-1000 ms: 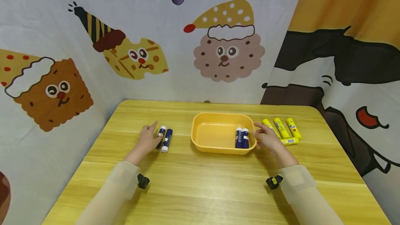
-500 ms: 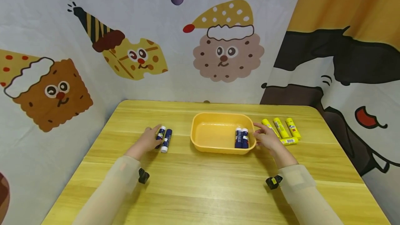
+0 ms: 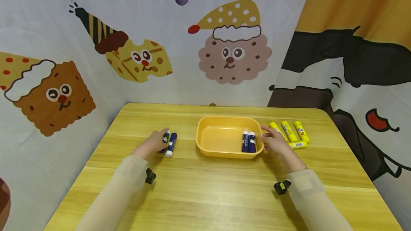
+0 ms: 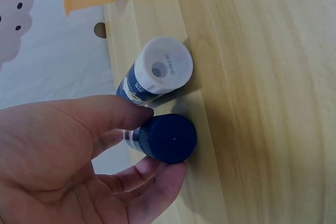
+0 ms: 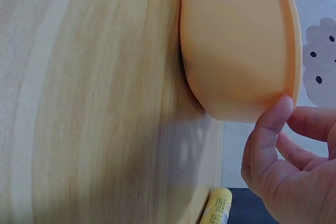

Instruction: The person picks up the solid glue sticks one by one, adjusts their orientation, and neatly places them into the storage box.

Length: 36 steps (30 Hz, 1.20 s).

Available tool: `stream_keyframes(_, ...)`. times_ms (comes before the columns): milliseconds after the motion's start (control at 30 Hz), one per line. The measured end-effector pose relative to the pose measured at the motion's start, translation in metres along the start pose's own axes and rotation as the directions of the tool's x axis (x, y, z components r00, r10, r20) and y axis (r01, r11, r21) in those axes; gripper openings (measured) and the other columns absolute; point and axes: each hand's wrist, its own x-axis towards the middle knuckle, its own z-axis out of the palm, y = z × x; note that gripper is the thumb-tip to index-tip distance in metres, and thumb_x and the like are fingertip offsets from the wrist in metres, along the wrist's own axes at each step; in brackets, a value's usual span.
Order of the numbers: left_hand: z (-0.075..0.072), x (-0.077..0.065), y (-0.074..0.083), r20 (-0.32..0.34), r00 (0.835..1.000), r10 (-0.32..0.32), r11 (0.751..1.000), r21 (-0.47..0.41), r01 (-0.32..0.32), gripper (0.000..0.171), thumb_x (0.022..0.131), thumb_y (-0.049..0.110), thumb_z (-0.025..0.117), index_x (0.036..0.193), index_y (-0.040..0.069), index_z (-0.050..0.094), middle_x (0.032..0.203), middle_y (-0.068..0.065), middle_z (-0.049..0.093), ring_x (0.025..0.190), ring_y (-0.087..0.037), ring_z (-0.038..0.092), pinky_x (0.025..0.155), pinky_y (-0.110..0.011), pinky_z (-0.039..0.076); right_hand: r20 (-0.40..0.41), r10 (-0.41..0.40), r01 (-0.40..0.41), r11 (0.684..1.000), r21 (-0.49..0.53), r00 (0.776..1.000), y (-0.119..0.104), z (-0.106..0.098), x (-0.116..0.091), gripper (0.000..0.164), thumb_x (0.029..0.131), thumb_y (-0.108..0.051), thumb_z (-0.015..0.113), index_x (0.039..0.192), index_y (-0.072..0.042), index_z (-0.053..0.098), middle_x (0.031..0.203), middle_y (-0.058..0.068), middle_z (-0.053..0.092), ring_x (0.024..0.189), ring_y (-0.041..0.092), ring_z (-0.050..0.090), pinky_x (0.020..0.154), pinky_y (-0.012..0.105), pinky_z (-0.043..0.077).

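Resting in the tray (image 3: 218,139), head view, are 2 blue sticks (image 3: 245,142); 2 blue ones (image 3: 171,144) left of it and 4 yellow ones (image 3: 289,132) right of it lie outside, so the work looks partway. Left wrist view: the left hand (image 4: 79,153) pinches 1 blue-ended stick (image 4: 172,138) beside its white-ended neighbour (image 4: 176,61). Right wrist view: the right hand (image 5: 294,166) pinches the tray's rim.

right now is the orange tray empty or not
Not empty: two blue glue sticks are inside the tray, near the right hand.
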Motion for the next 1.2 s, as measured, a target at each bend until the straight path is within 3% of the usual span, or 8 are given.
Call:
stream_keyframes(100,-0.001,0.003,-0.001,-0.006,1.0,-0.004,1.0,-0.007,0.003,0.072,0.089,0.011,0.061,0.15,0.006,0.024,0.137,-0.038,0.036,0.104,-0.036,0.053,0.076,-0.039,0.048,0.002,0.004,-0.004,1.0,-0.009,1.0,-0.001,0.0,0.0,0.054,0.098,-0.006,0.046,0.148,-0.007,0.028,0.104,0.01,0.043,0.076,0.012,0.051,0.063,0.026,0.053)
stream_keyframes(233,-0.003,0.004,-0.002,-0.029,0.999,-0.018,0.999,-0.032,0.017,0.074,0.085,0.012,0.066,0.147,0.006,0.028,0.124,-0.03,0.051,0.085,-0.027,0.055,0.068,-0.034,0.049,0.006,0.003,-0.003,1.0,-0.008,1.0,-0.001,0.0,-0.001,0.053,0.098,-0.006,0.046,0.148,-0.006,0.028,0.103,0.01,0.043,0.076,0.012,0.051,0.063,0.026,0.053)
stream_keyframes(400,-0.004,0.002,-0.004,-0.104,0.993,-0.056,0.995,-0.094,0.046,0.077,0.079,0.011,0.072,0.144,0.009,0.031,0.12,-0.027,0.054,0.092,-0.028,0.054,0.071,-0.035,0.049,0.009,0.003,-0.003,1.0,0.004,1.0,0.0,0.001,0.0,0.053,0.097,-0.006,0.046,0.148,-0.006,0.029,0.103,0.009,0.042,0.075,0.011,0.051,0.063,0.026,0.053)
stream_keyframes(600,-0.007,-0.001,-0.005,-0.152,0.985,-0.079,0.987,-0.151,0.055,0.078,0.08,0.011,0.071,0.146,0.011,0.029,0.113,-0.025,0.057,0.081,-0.026,0.057,0.062,-0.031,0.048,0.004,-0.003,0.003,1.0,0.011,1.0,0.0,0.0,0.0,0.053,0.097,-0.005,0.046,0.148,-0.006,0.029,0.103,0.009,0.043,0.076,0.012,0.051,0.062,0.025,0.052)
stream_keyframes(967,-0.013,-0.003,0.009,-0.245,0.969,-0.018,0.98,-0.196,-0.031,0.075,0.083,0.012,0.068,0.147,0.013,0.029,0.1,-0.017,0.057,0.077,-0.023,0.057,0.06,-0.029,0.05,0.001,-0.01,0.01,1.0,0.026,1.0,0.002,-0.001,0.0,0.054,0.097,-0.004,0.046,0.148,-0.005,0.029,0.102,0.009,0.042,0.076,0.014,0.052,0.061,0.024,0.052)
stream_keyframes(1200,-0.013,-0.004,0.023,-0.279,0.96,-0.017,0.956,-0.285,-0.066,0.076,0.083,0.014,0.07,0.147,0.021,0.029,0.103,-0.017,0.054,0.075,-0.024,0.057,0.057,-0.03,0.05,0.008,-0.002,0.002,1.0,0.017,1.0,0.001,-0.001,0.0,0.054,0.098,-0.006,0.046,0.149,-0.007,0.028,0.105,0.01,0.043,0.078,0.014,0.052,0.064,0.026,0.053)
